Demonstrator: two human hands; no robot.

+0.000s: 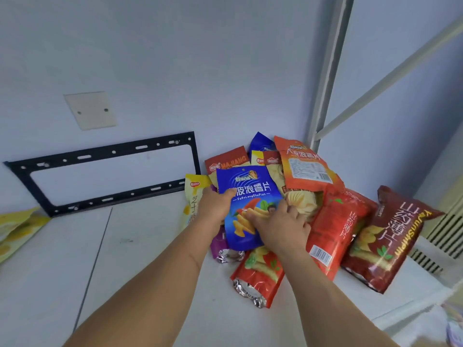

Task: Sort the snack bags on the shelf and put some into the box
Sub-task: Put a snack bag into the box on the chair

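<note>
Both your forearms reach in from below toward the pile. Your left hand [215,204] holds the blue bag [246,205] at its left edge, thumb over the front, the other fingers hidden behind it. Your right hand [281,227] lies on the bag's lower right, fingers curled over the edge, so the grip on each side pinches the bag rather than spreading flat. It appears held this way to lift it off the heap without dragging its neighbours.

The blue bag sits on top of the pile on the white shelf [150,246], against the wall. Under and beside it: a purple bag [219,245], a yellow bag [194,196] to the left, an orange bag [304,164] leaning behind, red bags [335,229] to the right and a dark red bag [390,239] at the far right. Another yellow bag [17,226] lies well apart at the shelf's left end, probably already sorted.

No box is in view.
</note>
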